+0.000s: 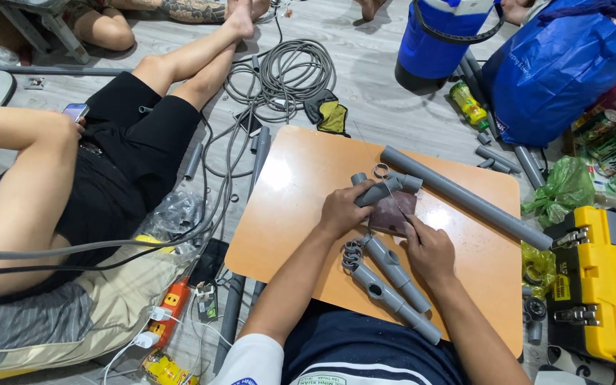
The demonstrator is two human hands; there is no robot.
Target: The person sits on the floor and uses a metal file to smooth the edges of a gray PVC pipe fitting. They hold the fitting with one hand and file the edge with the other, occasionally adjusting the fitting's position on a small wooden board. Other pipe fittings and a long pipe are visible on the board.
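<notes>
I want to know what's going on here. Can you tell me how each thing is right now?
Left hand: gripping the grey pipe fitting.
Right hand: pinching a thin tool, tip at the fitting.
Long grey pipe: lying flat on the table.
Yellow toolbox: shut.
Grey cable: coiled.

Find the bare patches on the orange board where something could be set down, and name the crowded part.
The orange board is bare along its left side, left of the left hand, and at its right corner below the long grey pipe. The middle is crowded: both hands, the right hand, pipe fittings.
</notes>
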